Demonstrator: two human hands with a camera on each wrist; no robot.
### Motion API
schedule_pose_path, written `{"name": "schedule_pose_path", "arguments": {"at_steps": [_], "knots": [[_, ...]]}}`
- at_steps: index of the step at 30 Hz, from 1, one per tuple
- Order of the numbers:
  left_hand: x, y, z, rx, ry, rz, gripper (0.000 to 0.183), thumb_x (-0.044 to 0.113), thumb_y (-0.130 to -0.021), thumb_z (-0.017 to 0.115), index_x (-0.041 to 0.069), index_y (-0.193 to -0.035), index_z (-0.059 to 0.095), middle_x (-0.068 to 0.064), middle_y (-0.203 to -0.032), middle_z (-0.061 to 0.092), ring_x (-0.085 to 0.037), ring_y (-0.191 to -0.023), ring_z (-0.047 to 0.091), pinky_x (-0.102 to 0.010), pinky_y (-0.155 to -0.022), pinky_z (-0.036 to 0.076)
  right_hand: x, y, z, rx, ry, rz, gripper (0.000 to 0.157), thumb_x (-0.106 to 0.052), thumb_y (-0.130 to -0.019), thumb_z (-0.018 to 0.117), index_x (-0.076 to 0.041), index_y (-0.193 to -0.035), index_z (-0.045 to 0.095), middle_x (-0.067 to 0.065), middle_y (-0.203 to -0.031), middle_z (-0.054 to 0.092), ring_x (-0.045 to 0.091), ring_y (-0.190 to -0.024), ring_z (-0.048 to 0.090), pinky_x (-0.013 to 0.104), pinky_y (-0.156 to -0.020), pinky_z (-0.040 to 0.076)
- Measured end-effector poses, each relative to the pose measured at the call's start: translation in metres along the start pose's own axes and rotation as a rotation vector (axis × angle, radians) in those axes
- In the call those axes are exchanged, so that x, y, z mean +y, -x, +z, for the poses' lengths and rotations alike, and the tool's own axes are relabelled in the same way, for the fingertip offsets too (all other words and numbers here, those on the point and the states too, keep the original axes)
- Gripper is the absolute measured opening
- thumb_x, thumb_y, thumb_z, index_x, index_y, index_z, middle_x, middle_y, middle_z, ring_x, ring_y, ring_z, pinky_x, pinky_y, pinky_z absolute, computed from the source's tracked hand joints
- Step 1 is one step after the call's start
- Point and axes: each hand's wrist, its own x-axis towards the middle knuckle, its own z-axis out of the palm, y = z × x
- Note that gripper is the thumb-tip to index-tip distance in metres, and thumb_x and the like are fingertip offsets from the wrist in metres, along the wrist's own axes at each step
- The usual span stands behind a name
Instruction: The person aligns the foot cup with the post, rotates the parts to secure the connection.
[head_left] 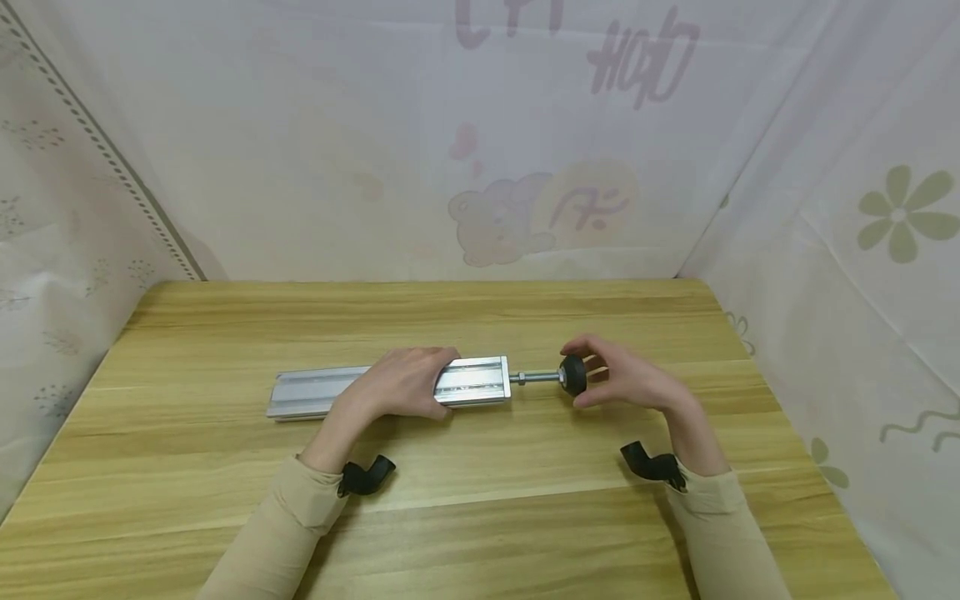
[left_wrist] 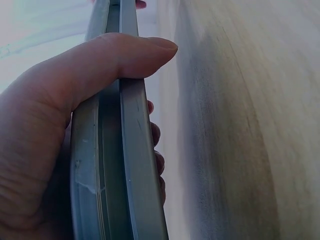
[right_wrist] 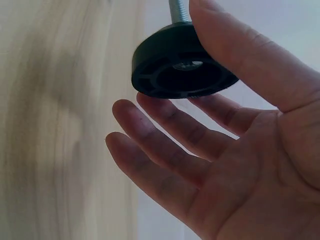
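Observation:
A silver slotted aluminium profile [head_left: 472, 381] lies lengthwise across the table, raised slightly above the wood in the left wrist view. My left hand [head_left: 408, 382] grips it from above, with the thumb [left_wrist: 140, 56] over the near side and the fingertips [left_wrist: 159, 162] showing past the far edge. From the profile's right end plate sticks a threaded rod with a nut [head_left: 522, 378], ending in a black round levelling foot [head_left: 573, 376]. Around that foot my right hand [head_left: 633, 377] holds its fingers spread and loosely bent. Whether the thumb touches the foot's rim, I cannot tell.
The wood-grain table [head_left: 480, 517] reaches back to a printed cloth [head_left: 337, 150], with more cloth at both sides. A black curved piece sits at each wrist, one by the left cuff [head_left: 367, 476] and one by the right cuff [head_left: 651, 463].

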Motion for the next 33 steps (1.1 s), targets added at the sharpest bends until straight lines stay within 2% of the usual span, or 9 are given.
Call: {"name": "schedule_pose_path", "arguments": {"at_steps": [6,15,22,29,33], "knots": [[-0.0005,-0.0006,0.0007,-0.012,-0.011,-0.004,0.057,0.034,-0.066,0.083,0.015,-0.114,0.059,0.007,-0.09,0.064,-0.011,-0.074,0.054,-0.031,-0.066,0.046,0.0056,-0.0048,0.002,-0.009,-0.023,0.056,0.074,-0.014,-0.083,0.085,0.003,-0.142,0.045,0.023,-0.138,0.056,0.039,-0.123,0.061,0.053,-0.102,0.053],[-0.0001,-0.0006,0.0011,-0.029,-0.005,-0.014,0.058,0.035,-0.066,0.083,0.015,-0.115,0.06,0.006,-0.093,0.065,-0.012,-0.075,0.055,-0.033,-0.069,0.047,0.0053,-0.0073,0.0047,0.0,-0.036,0.107,0.069,-0.012,-0.081,0.086,0.0,-0.138,0.048,0.023,-0.132,0.06,0.036,-0.119,0.064,0.046,-0.098,0.056],[-0.0005,-0.001,0.0031,-0.048,-0.013,-0.026,0.06,0.036,-0.067,0.082,0.015,-0.118,0.059,0.005,-0.098,0.066,-0.013,-0.077,0.056,-0.036,-0.073,0.048,0.0046,-0.0076,0.0058,0.002,-0.039,0.113,0.068,-0.011,-0.08,0.086,-0.001,-0.136,0.049,0.022,-0.13,0.061,0.033,-0.116,0.065,0.044,-0.097,0.056],[0.0004,-0.0013,0.0041,-0.056,-0.028,-0.022,0.054,0.036,-0.067,0.082,0.016,-0.111,0.059,0.005,-0.096,0.063,-0.014,-0.08,0.056,-0.037,-0.075,0.05,0.0063,-0.0089,0.0061,-0.003,-0.021,0.111,0.067,-0.012,-0.081,0.086,-0.001,-0.135,0.05,0.021,-0.127,0.063,0.032,-0.115,0.065,0.044,-0.096,0.057],[0.0006,-0.001,0.0036,-0.061,-0.024,-0.023,0.055,0.036,-0.068,0.082,0.015,-0.113,0.059,0.005,-0.098,0.064,-0.014,-0.081,0.057,-0.039,-0.077,0.051,0.0073,-0.0103,0.0065,-0.012,-0.019,0.122,0.066,-0.012,-0.081,0.086,-0.002,-0.135,0.051,0.021,-0.127,0.063,0.031,-0.113,0.066,0.042,-0.094,0.057]]}}
